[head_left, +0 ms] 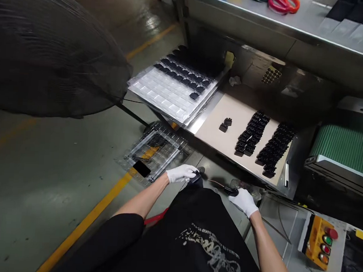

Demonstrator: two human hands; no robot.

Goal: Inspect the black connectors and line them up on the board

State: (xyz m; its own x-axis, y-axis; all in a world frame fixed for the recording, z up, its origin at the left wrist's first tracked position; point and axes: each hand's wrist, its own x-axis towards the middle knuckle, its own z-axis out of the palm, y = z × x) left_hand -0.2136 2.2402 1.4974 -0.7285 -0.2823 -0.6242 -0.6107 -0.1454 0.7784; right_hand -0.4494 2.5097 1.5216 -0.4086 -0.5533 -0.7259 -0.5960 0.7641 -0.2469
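Observation:
My left hand (182,173), in a white glove, is closed around a small black plastic part (195,177) in front of my lap. My right hand (244,201), gloved too, grips a black air blow gun (231,191). Its thin copper-coloured nozzle (215,182) points left at the black part, with a gap between them. Rows of black parts (250,133) stand on a beige board (212,131) ahead of me, and two loose ones (225,124) lie to their left. A clear blister tray (162,92) at the table's left holds more black parts in its far rows.
A large fan (58,52) fills the upper left. Clear trays (156,153) with a black phone-like slab (141,168) on top stand low on the left. To the right are a green ribbed conveyor belt (348,149) and a yellow button panel (318,242). Red-handled scissors (283,3) lie on the upper shelf.

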